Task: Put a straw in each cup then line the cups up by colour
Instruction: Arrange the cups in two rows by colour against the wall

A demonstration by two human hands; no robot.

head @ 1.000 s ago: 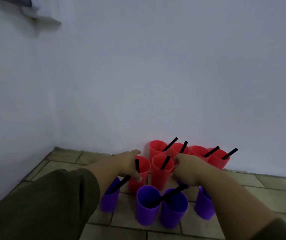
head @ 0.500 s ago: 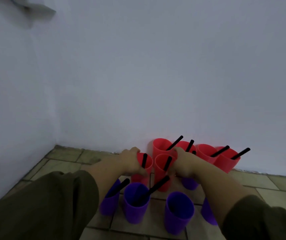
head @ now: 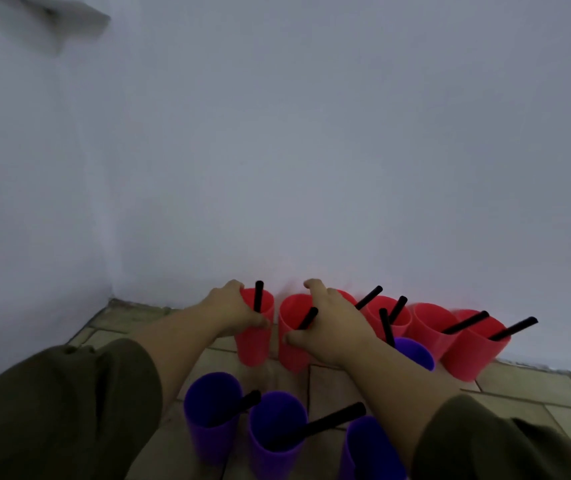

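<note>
Left hand (head: 232, 311) clasped around leftmost red cup (head: 254, 329), black straw (head: 258, 296) upright inside. Right hand (head: 329, 323) gripping adjacent red cup (head: 292, 337); remaining red cups (head: 464, 344) beyond right hand along wall. Purple cups (head: 213, 415) below both wrists on tiled floor (head: 519, 393).

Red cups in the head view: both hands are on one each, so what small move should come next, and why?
Probably let go of both. The left hand grips the leftmost red cup and the right hand the second red cup, and both cups stand by the wall beside the other red cups. The purple cups nearer the camera look unaligned, so those seem next.
</note>
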